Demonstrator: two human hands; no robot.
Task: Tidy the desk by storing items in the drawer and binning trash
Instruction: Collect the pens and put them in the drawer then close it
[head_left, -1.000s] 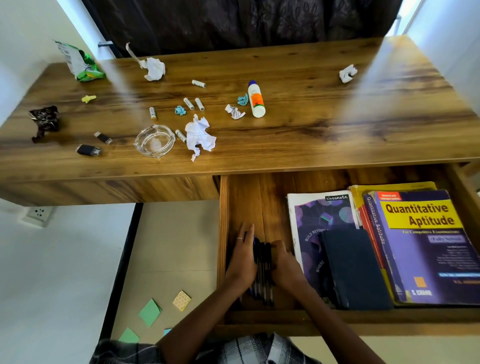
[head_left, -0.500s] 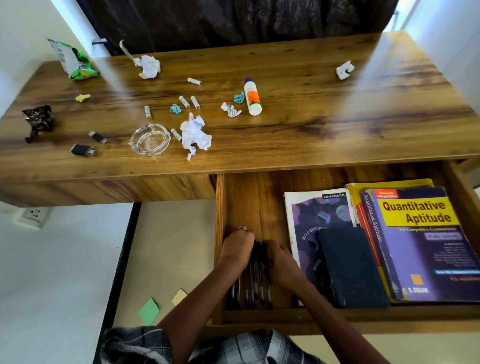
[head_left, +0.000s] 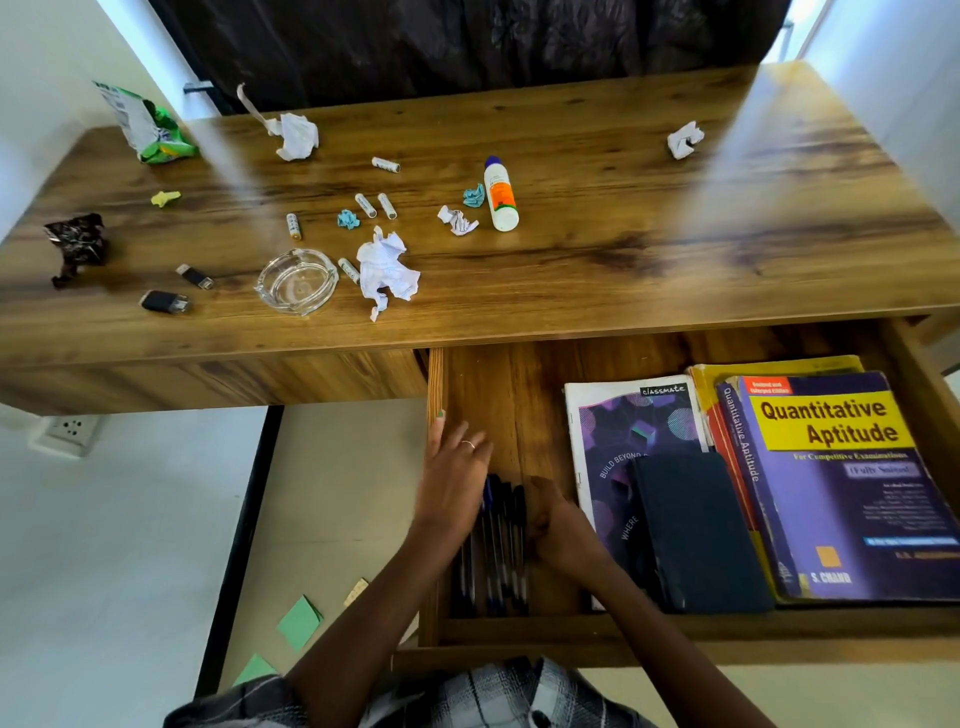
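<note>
**Hands at the pens in the open drawer**

The left hand (head_left: 454, 480) lies flat with fingers spread, grasping nothing, over the tops of the pens (head_left: 498, 551) at lower centre. The right hand (head_left: 553, 525) sits curled just beside them; whether it grips one I cannot tell. The pens lie side by side in the drawer (head_left: 519, 395), left of a notebook (head_left: 623, 436), a dark diary (head_left: 696, 530) and a purple book (head_left: 841, 483). Higher up, the desk (head_left: 623, 249) bears a glass ashtray (head_left: 296, 280), crumpled paper (head_left: 387, 270), batteries (head_left: 374, 205), a glue bottle (head_left: 500, 195) and, upper left, a green wrapper (head_left: 150, 127).
</note>
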